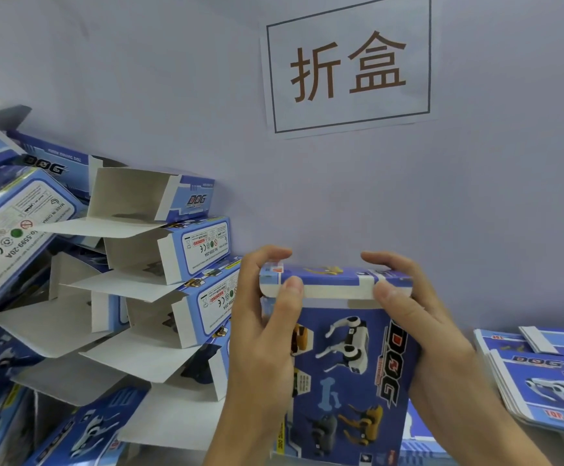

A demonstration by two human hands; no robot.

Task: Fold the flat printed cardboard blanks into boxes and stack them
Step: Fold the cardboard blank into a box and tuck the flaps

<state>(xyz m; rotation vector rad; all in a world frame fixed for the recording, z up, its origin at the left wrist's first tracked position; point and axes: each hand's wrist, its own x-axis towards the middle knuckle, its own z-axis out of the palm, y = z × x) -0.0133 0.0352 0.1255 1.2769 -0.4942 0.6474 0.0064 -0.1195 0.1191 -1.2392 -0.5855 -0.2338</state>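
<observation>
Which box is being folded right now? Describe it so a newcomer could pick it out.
Below the wall sign, between the stack of folded boxes and the pile of flat blanks, stands one upright box. Only it is gripped by both hands, left hand and right hand pressing its top flap.

On my left the leaning pile of folded boxes [159, 264] blocks passage, its open flaps jutting toward the middle. The flat blanks [539, 371] crowd the right. Behind, the wall [375, 196] closes the far side; bare room lies between.
</observation>
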